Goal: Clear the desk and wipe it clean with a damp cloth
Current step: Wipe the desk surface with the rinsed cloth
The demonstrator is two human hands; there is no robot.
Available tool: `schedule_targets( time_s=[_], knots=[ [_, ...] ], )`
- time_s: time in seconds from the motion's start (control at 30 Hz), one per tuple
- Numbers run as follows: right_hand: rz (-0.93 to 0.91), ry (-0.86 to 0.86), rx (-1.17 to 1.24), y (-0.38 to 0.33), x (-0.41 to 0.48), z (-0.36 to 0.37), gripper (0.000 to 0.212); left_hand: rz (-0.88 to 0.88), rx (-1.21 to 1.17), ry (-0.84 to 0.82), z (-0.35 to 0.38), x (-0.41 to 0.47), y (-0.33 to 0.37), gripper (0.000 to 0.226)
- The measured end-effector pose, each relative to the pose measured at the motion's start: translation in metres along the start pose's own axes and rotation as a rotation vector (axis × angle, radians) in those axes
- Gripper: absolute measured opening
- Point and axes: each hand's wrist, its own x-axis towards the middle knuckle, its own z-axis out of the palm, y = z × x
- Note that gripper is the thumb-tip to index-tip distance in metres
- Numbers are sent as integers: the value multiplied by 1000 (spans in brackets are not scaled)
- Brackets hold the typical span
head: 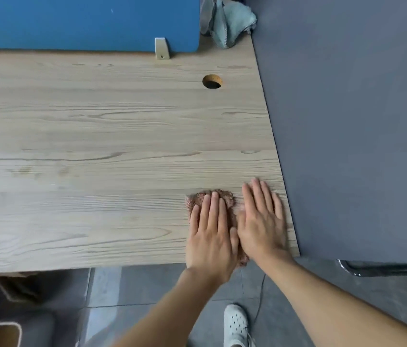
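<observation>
Pale wood-grain desk point(97, 146), speckled reddish-brown cloth point(198, 197), blue divider point(72, 21), grey side panel point(360, 121).

We look down on a pale wood-grain desk point(97, 146) with a round cable hole point(212, 81) near its far right corner. Along its far edge stands a blue partition panel point(85, 21), fixed by a pale bracket point(161, 48). A grey wall panel point(347, 121) runs along the desk's right edge. Below us lies a grey tiled floor point(147, 286), and a chrome tube point(347, 267) shows beneath the wall panel.
</observation>
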Motion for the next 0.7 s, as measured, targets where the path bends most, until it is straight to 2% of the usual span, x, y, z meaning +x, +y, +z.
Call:
schedule_targets(
  time_s=[0.2,0.33,0.5,0.63,0.7],
  knots=[
    [-11,16,11,0,0,0,61,46,74,4,-5,-3,-16,61],
    [-22,37,14,1,0,0,61,-36,93,36,-7,-4,-19,63],
    [-23,37,9,0,2,1,62,-265,68,79,2,7,22,66],
    [-11,67,15,1,2,-1,59,-78,148,21,-9,0,-20,63],
    [-35,76,22,-2,10,-6,54,-78,165,38,-19,-3,-46,63]
  ],
)
